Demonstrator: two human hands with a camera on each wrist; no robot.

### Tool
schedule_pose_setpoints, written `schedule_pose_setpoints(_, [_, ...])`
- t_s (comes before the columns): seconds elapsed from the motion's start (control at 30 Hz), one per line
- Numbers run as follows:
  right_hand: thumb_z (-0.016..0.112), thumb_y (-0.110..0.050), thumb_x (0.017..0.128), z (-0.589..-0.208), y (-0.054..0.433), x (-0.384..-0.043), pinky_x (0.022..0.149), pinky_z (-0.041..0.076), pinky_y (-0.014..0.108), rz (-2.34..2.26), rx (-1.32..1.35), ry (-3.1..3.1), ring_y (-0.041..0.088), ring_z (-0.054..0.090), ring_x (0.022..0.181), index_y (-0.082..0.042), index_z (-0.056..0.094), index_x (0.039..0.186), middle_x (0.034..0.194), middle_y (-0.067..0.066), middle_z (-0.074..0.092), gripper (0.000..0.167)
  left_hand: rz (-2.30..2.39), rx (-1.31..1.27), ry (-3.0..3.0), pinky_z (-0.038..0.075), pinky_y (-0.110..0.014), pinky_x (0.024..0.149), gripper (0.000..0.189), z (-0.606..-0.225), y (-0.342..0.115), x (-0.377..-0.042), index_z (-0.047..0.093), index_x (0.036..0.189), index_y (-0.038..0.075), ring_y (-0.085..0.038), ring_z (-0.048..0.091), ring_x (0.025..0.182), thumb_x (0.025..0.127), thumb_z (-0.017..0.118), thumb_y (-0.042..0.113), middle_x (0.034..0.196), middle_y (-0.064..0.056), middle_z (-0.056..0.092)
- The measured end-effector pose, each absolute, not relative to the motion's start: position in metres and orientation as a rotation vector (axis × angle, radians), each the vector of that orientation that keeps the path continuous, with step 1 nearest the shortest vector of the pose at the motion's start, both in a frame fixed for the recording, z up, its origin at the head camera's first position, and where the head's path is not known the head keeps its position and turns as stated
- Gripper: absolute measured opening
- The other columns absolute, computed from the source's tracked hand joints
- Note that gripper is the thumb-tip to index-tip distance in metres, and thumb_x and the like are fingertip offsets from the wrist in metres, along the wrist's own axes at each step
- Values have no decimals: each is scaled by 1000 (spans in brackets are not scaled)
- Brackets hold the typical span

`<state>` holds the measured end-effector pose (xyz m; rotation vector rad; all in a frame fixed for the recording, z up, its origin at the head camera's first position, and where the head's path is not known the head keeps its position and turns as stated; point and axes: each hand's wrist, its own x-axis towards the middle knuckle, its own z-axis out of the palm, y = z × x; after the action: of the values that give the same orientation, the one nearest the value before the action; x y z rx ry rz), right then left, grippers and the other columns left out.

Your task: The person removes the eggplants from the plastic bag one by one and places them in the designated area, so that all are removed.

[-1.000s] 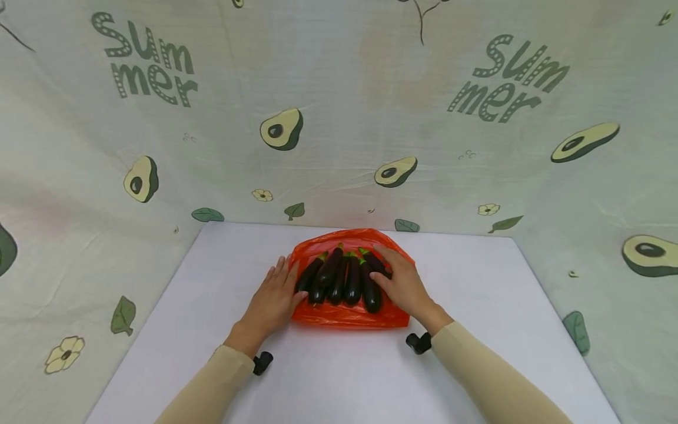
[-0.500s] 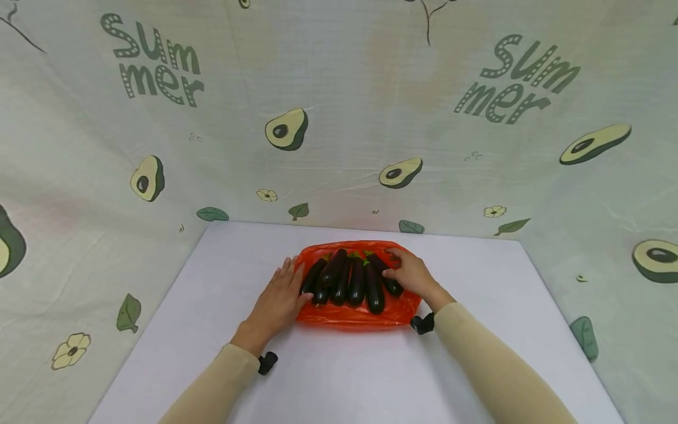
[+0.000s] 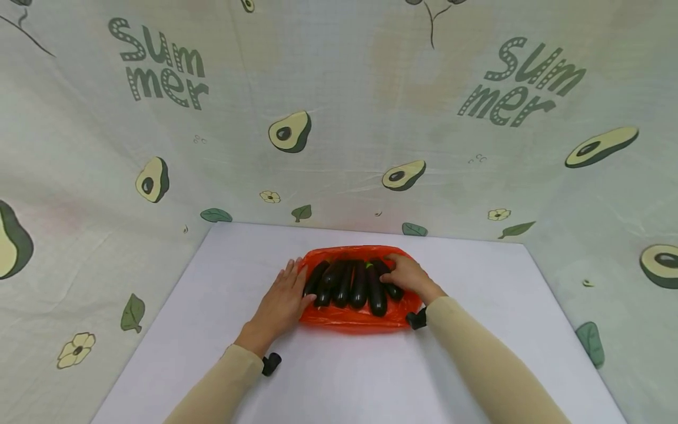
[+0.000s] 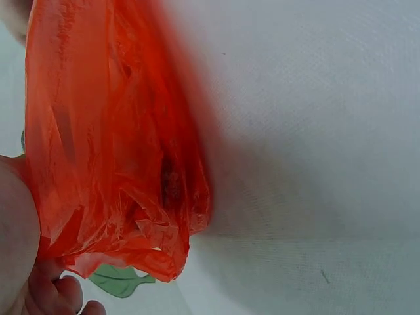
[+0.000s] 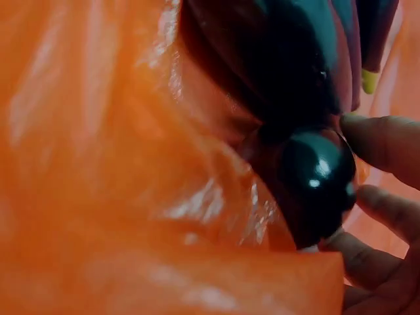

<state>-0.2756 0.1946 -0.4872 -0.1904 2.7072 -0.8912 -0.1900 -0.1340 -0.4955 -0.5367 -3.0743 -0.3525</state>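
Several dark purple eggplants (image 3: 358,288) lie side by side in a red plastic bag (image 3: 355,325) on the white table. My left hand (image 3: 281,300) rests along the bag's left side with fingers straight, its thumb at the near left corner. In the left wrist view, the bag's wrinkled wall (image 4: 131,144) fills the space beside that hand. At the other side, my right hand (image 3: 415,278) reaches inside the bag and grips the rightmost eggplant (image 5: 318,174). Thumb and fingers (image 5: 387,203) lie on either side of its rounded end in the right wrist view.
The white tabletop (image 3: 349,383) extends around the bag. Behind and beside it hangs a pale cloth (image 3: 339,76) printed with avocados, leaves and lettering. A small black wrist camera (image 3: 272,364) sits under the left wrist, another black camera (image 3: 416,319) under the right.
The right hand has drawn the rightmost eggplant outward and toward me, spreading the bag's right side. The far rim sits lower, and fewer green stems show. The left hand stays by the bag.
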Motion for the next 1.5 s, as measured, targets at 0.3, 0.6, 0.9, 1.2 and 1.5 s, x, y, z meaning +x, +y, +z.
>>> schedule_pose_setpoints(0.3, [75,-26,94,-487,191,-278,111,50,58,-951,-151,2670,37,62,119,-3,52,152,139,21,65,66,-366,-528,-3081,18,-52,132,82,-496,-132,-190,23,167,0,-38,11,164,107,58,44,177,-18,15])
schedule_pose_setpoints(0.6, [76,-24,93,-472,185,-266,109,53,58,-1109,-145,2565,37,61,122,-9,50,156,148,23,58,70,-485,-458,-3049,19,-54,131,84,-491,-137,-189,21,167,1,-39,11,164,106,61,43,175,-21,19])
schedule_pose_setpoints(0.9, [78,-16,93,-461,183,-252,81,66,41,-1348,-185,2343,23,73,90,-10,44,158,116,19,71,74,-507,-417,-3048,20,-55,130,83,-489,-141,-186,22,167,1,-39,11,164,106,62,41,175,-21,19])
schedule_pose_setpoints(1.2, [79,-17,95,-454,189,-236,84,66,45,-1427,-219,2247,25,77,96,-16,43,161,129,20,70,75,-511,-434,-3044,18,-54,131,83,-486,-142,-184,23,166,-1,-39,9,164,106,61,41,176,-21,16])
schedule_pose_setpoints(1.5, [77,-27,96,-443,200,-225,87,66,48,-1344,-191,2543,34,72,112,-26,41,162,139,22,64,76,-537,-424,-3051,19,-55,130,83,-486,-140,-185,24,166,0,-39,10,164,106,63,41,176,-20,17])
